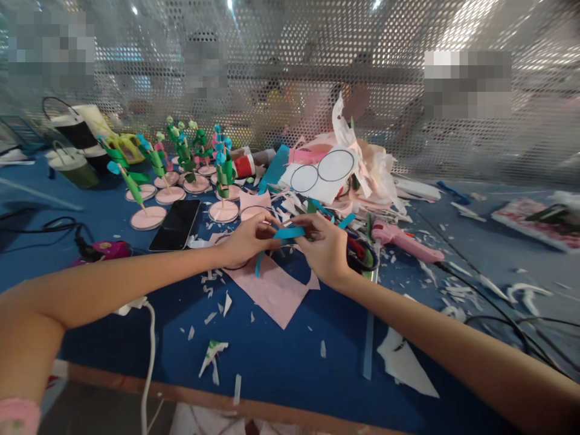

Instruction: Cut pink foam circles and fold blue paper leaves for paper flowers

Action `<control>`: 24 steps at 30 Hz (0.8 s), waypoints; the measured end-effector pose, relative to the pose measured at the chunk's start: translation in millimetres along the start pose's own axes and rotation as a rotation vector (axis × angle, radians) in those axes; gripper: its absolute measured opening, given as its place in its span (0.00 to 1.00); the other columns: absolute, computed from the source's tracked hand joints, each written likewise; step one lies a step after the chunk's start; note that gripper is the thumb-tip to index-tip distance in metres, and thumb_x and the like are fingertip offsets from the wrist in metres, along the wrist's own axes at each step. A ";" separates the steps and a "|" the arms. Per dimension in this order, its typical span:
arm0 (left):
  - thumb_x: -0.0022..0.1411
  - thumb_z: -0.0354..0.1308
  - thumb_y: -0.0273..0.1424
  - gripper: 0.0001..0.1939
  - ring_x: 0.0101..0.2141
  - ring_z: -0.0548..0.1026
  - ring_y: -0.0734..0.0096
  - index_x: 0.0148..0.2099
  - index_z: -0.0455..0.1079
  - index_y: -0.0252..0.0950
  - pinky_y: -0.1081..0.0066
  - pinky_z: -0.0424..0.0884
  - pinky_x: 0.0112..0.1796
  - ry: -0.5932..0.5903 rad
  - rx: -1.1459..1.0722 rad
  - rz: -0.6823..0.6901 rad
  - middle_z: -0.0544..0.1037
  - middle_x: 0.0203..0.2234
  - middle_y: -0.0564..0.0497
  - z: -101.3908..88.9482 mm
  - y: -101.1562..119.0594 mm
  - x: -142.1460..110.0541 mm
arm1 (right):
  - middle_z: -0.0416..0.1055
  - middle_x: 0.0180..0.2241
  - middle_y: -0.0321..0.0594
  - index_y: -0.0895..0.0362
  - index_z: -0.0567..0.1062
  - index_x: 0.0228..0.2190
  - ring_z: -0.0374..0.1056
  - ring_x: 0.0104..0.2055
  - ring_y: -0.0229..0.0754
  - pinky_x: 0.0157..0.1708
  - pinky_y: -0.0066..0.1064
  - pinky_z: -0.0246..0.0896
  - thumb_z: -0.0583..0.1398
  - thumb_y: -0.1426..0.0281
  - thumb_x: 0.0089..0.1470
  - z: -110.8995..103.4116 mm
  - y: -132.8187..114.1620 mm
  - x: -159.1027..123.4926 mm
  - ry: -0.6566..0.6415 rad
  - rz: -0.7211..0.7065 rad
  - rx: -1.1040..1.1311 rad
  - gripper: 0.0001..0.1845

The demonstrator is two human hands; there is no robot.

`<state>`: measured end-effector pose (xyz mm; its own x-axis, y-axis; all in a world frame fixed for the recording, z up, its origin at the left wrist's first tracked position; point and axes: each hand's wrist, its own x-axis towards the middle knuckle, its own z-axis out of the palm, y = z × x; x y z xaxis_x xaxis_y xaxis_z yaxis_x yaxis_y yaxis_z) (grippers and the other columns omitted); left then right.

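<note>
Between my two hands, over the middle of the table, a blue paper strip point(290, 232) is stretched. My left hand point(249, 238) pinches its left end, and my right hand point(324, 244) grips the right end with thumb and fingers. A narrow blue tail hangs below the left fingers. Under the hands lies a pink sheet point(272, 293), partly covered by them. Scissors point(362, 254) with dark handles rest just beyond my right hand, half hidden by it. A pink glue gun point(408, 241) lies farther right.
Several paper plants on pink round bases point(148, 217) stand at the back left, near a black phone point(176, 225). Paper scraps and a white sheet with drawn ovals point(321, 172) are heaped at the back. A white cable point(149, 362) crosses the front edge; a perforated metal screen point(290, 60) rises behind.
</note>
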<state>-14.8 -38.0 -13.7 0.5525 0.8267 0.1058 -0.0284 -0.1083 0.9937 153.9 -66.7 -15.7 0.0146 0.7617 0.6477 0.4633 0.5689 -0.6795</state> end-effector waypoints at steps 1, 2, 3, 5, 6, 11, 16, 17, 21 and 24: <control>0.45 0.68 0.33 0.21 0.25 0.74 0.74 0.39 0.63 0.35 0.71 0.71 0.30 0.000 -0.010 -0.008 0.74 0.25 0.55 0.0 -0.3 0.7 | 0.75 0.29 0.38 0.55 0.76 0.29 0.71 0.29 0.40 0.29 0.31 0.68 0.57 0.77 0.44 0.0 -0.5 -0.5 0.004 -0.037 -0.029 0.10; 0.44 0.68 0.32 0.20 0.25 0.74 0.74 0.38 0.63 0.35 0.71 0.71 0.30 0.007 -0.016 -0.014 0.74 0.24 0.55 0.1 -0.4 1.3 | 0.75 0.29 0.38 0.55 0.75 0.29 0.71 0.29 0.40 0.28 0.31 0.68 0.57 0.77 0.44 0.0 -1.1 -0.8 0.007 -0.069 -0.057 0.10; 0.44 0.68 0.32 0.20 0.25 0.74 0.73 0.37 0.64 0.35 0.71 0.71 0.30 0.017 -0.021 -0.018 0.74 0.24 0.55 0.2 -0.4 1.8 | 0.75 0.29 0.38 0.54 0.75 0.29 0.70 0.29 0.40 0.28 0.31 0.68 0.57 0.77 0.45 -0.2 -1.8 -1.0 0.005 -0.096 -0.083 0.10; 0.43 0.69 0.31 0.19 0.24 0.74 0.73 0.35 0.65 0.34 0.71 0.71 0.29 0.038 -0.043 -0.012 0.73 0.23 0.55 0.3 -0.6 2.1 | 0.74 0.29 0.38 0.54 0.75 0.29 0.70 0.28 0.40 0.29 0.31 0.68 0.58 0.76 0.47 -0.6 -3.3 -1.2 -0.001 -0.135 -0.126 0.08; 0.43 0.69 0.31 0.18 0.24 0.74 0.73 0.34 0.65 0.33 0.71 0.71 0.29 0.047 -0.058 -0.005 0.73 0.23 0.55 0.2 -0.8 2.1 | 0.73 0.28 0.38 0.54 0.74 0.29 0.69 0.28 0.40 0.29 0.31 0.68 0.58 0.76 0.48 -0.9 -4.1 -1.2 -0.006 -0.151 -0.138 0.07; 0.43 0.68 0.33 0.16 0.26 0.74 0.74 0.33 0.68 0.32 0.71 0.72 0.30 0.136 -0.081 0.078 0.72 0.25 0.54 -2.6 -2.3 2.2 | 0.71 0.30 0.40 0.55 0.72 0.31 0.69 0.29 0.40 0.30 0.33 0.69 0.62 0.68 0.48 -2.5 -6.7 -1.9 -0.054 -0.174 -0.144 0.06; 0.45 0.66 0.31 0.11 0.29 0.73 0.74 0.31 0.69 0.33 0.73 0.72 0.32 0.191 -0.004 0.143 0.72 0.29 0.52 -4.3 -1.5 1.4 | 0.70 0.34 0.44 0.56 0.69 0.35 0.70 0.36 0.43 0.33 0.34 0.70 0.60 0.60 0.50 -3.8 -5.6 0.2 -0.143 -0.086 0.043 0.14; 0.46 0.65 0.30 0.10 0.29 0.73 0.74 0.32 0.69 0.33 0.72 0.71 0.32 0.188 0.013 0.126 0.72 0.28 0.53 -3.9 -1.0 0.9 | 0.70 0.34 0.44 0.56 0.69 0.35 0.70 0.36 0.43 0.30 0.33 0.69 0.59 0.59 0.51 -4.4 -4.7 2.3 -0.142 -0.032 0.073 0.14; 0.45 0.64 0.27 0.08 0.26 0.72 0.76 0.31 0.70 0.33 0.73 0.70 0.30 0.171 0.069 0.065 0.72 0.24 0.54 -1.9 2.2 -1.6 | 0.70 0.26 0.40 0.56 0.67 0.27 0.68 0.30 0.41 0.23 0.29 0.62 0.60 0.59 0.50 -10.8 -1.2 17.4 -0.187 0.091 0.004 0.13; 0.46 0.63 0.27 0.08 0.25 0.72 0.75 0.31 0.70 0.33 0.73 0.70 0.29 0.125 0.100 0.048 0.73 0.23 0.55 -1.7 4.8 -2.9 | 0.68 0.23 0.37 0.56 0.66 0.23 0.66 0.27 0.39 0.25 0.29 0.61 0.62 0.59 0.47 -19.0 0.3 30.2 -0.363 0.077 -0.067 0.14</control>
<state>-17.9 -40.0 -9.1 0.4443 0.8810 0.1625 0.0342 -0.1980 0.9796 171.3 -49.4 10.2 -0.2573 0.8687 0.4232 0.5304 0.4931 -0.6896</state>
